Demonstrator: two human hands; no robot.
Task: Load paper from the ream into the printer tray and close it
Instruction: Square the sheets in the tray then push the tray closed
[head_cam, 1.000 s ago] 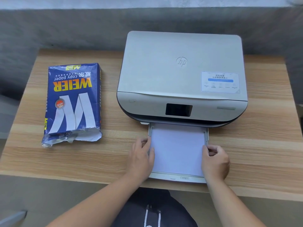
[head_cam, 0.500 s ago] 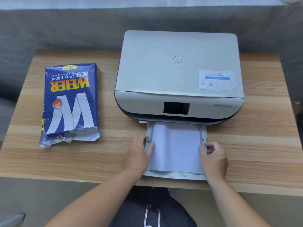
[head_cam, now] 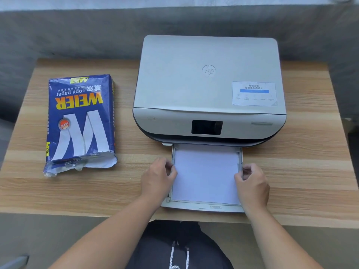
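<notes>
Fingers point(head_cam: 168, 166) of the left hand point(head_cam: 157, 180) are curling narrowly against the left edge of the paper point(head_cam: 206, 175), and those of the right hand point(head_cam: 252, 181) are pinching the tray point(head_cam: 202, 208) wall at the right edge. Far left on the bench point(head_cam: 310, 171), the ream point(head_cam: 80, 123) is lying torn open. Both forearms are reaching in level. Paper is sitting in the tray, long axis running into the printer point(head_cam: 209, 90), straight ahead of both hands, equally near.
</notes>
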